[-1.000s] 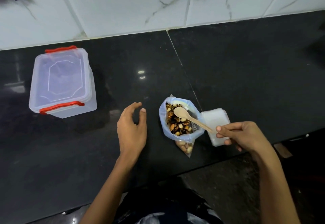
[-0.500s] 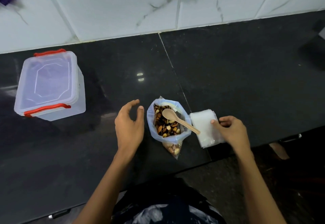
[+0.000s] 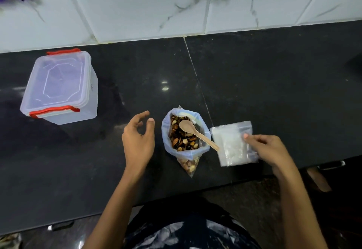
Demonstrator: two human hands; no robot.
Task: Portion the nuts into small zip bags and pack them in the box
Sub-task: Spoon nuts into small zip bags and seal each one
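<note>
Black polished counter (image 3: 274,84) below a marble-tiled wall (image 3: 147,4) carries an open bag of nuts (image 3: 184,139) standing near its front edge, a wooden spoon (image 3: 195,134) resting in its mouth with the handle pointing right. Just right of the bag lies a stack of small zip bags (image 3: 231,143), where the right hand (image 3: 268,149) pinches the top one with curled fingers. Left of the bag the left hand (image 3: 138,141) hovers, fingers loosely curled and holding nothing, and well beyond it stands the lidded clear box (image 3: 60,86) with red latches.
</note>
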